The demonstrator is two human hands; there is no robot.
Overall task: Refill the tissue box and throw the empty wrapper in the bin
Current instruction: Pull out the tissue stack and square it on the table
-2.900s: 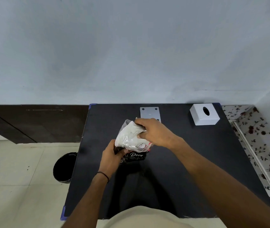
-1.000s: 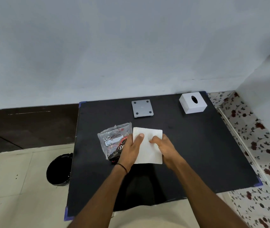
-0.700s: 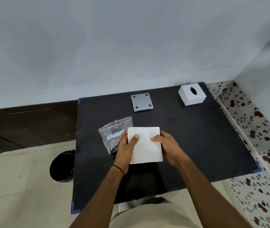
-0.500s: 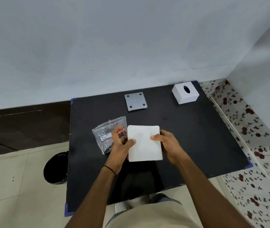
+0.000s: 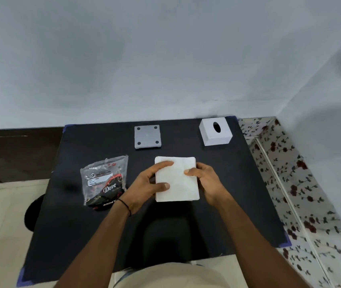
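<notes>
A white stack of tissues (image 5: pixel 178 183) lies flat in the middle of the black table (image 5: pixel 238 194). My left hand (image 5: pixel 144 188) grips its left edge, thumb and forefinger on top. My right hand (image 5: pixel 207 181) holds its right edge the same way. The empty clear wrapper (image 5: pixel 103 179), printed "Dove", lies flat on the table just left of my left hand. The white tissue box shell (image 5: pixel 215 132) with an oval slot stands at the far right corner. Its grey base plate (image 5: pixel 147 137) lies at the far middle. The black bin (image 5: pixel 31 215) stands on the floor, half hidden by the table's left edge.
A pale wall runs right behind the table and another closes in on the right. A floral-patterned surface (image 5: pixel 302 194) borders the table's right side. Tiled floor (image 5: pixel 1 225) lies to the left, with a dark cabinet front (image 5: pixel 16 150) beyond it.
The tissues came out of the wrapper, which now lies flat at the left. Both hands have stayed on the stack's edges; my left forefinger now reaches onto its top.
</notes>
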